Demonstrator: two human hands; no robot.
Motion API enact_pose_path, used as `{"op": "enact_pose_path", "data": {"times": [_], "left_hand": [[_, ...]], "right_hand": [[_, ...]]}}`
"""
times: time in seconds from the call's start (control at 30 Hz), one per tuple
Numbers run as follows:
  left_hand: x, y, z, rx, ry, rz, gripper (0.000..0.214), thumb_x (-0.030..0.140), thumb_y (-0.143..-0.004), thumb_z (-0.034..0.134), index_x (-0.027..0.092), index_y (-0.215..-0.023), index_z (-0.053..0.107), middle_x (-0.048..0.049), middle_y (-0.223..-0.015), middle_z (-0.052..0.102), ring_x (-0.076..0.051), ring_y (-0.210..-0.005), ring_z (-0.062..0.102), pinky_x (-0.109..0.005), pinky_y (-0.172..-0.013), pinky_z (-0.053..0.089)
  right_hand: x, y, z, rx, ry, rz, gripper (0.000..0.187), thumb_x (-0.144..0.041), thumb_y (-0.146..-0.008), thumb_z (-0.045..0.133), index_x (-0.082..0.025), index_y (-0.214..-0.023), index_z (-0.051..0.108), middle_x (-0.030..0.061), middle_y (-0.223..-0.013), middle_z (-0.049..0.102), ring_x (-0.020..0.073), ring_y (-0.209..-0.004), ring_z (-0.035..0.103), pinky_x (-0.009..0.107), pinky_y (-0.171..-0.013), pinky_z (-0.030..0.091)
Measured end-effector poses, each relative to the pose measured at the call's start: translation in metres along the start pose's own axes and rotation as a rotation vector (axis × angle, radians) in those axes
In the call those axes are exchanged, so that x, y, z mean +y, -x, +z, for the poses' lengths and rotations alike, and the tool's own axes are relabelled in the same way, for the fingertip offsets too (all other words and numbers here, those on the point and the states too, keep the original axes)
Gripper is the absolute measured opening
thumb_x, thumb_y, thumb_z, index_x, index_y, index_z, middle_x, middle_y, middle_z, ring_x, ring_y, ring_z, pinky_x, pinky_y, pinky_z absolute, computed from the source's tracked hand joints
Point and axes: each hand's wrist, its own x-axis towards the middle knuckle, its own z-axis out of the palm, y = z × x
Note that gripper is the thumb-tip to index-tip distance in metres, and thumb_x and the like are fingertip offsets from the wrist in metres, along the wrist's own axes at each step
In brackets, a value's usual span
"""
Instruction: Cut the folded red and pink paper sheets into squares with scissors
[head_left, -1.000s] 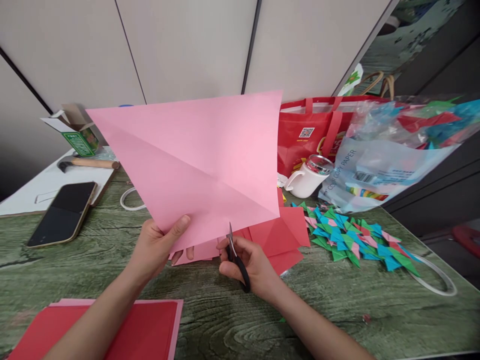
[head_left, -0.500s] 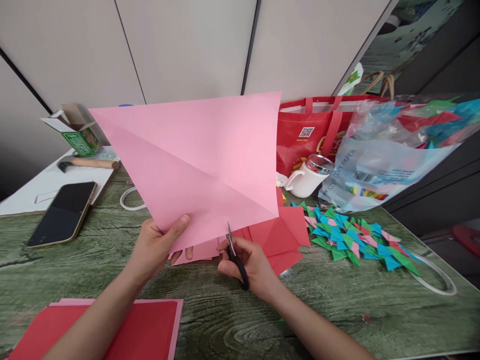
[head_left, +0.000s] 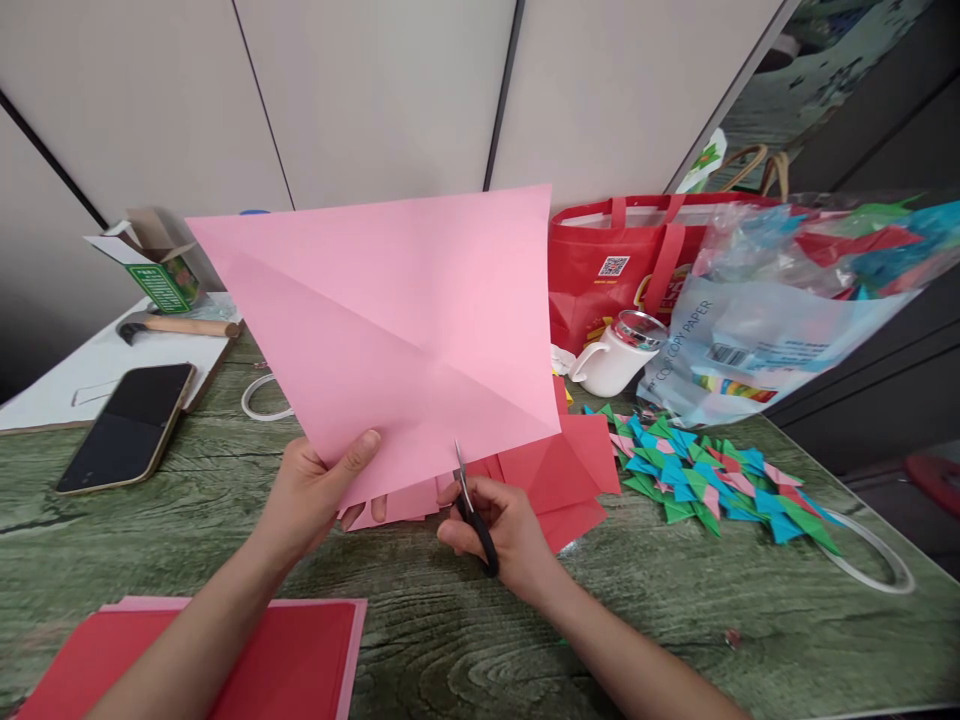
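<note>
My left hand (head_left: pixel 315 495) pinches the lower left edge of a large pink paper sheet (head_left: pixel 405 320), thumb on the front, and holds it upright above the table. Creases cross the sheet. My right hand (head_left: pixel 502 530) grips black-handled scissors (head_left: pixel 472 510); their blades meet the sheet's bottom edge near the middle crease. Red paper pieces (head_left: pixel 559 475) lie on the table just behind both hands.
A red and pink paper stack (head_left: pixel 292 655) lies at the near left. A phone (head_left: pixel 127 425), a hammer (head_left: pixel 176 325) and a small open box (head_left: pixel 154 265) sit at the left. A white mug (head_left: pixel 619 355), a red bag (head_left: pixel 622 260), a plastic bag (head_left: pixel 787 310) and several folded paper triangles (head_left: pixel 705 475) are at the right.
The pink sheet has shifted slightly, its right corner drawing a little to the left. The scissors stay at the bottom edge. Both hands have barely moved.
</note>
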Motion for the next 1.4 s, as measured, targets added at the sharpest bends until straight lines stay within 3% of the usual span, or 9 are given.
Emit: {"op": "enact_pose_path", "data": {"times": [0.27,0.4,1.4], "left_hand": [[-0.0002,0.0005,-0.0003,0.033,-0.011,-0.032,0.041,0.036,-0.078,0.057,0.013,-0.044,0.055,-0.0009,-0.030,0.054,-0.005,-0.023,0.037,-0.015,-0.025,0.024],[0.0002,0.0013,0.0007,-0.007,-0.016,-0.047,0.040,0.037,-0.077,0.057,0.012,-0.045,0.056,-0.0008,-0.030,0.054,-0.005,-0.022,0.036,-0.014,-0.024,0.023],[0.0045,0.0019,0.0023,0.003,-0.052,-0.077,0.040,0.038,-0.076,0.056,0.014,-0.044,0.057,-0.0010,-0.029,0.055,-0.006,-0.020,0.036,-0.014,-0.023,0.023]], "right_hand": [[-0.0067,0.0019,0.0015,-0.016,0.024,-0.002,0.034,-0.027,-0.057,0.075,-0.018,-0.083,0.057,-0.0033,-0.063,0.051,0.0101,-0.057,0.047,0.024,-0.054,0.038],[-0.0059,0.0018,0.0025,-0.010,0.038,-0.021,0.032,-0.032,-0.056,0.076,-0.018,-0.074,0.054,-0.0008,-0.069,0.054,0.0125,-0.063,0.051,0.026,-0.059,0.040],[-0.0049,0.0021,0.0024,0.046,0.039,-0.030,0.025,-0.027,-0.060,0.074,-0.016,-0.075,0.058,-0.0050,-0.056,0.047,0.0072,-0.049,0.039,0.021,-0.047,0.031]]}}
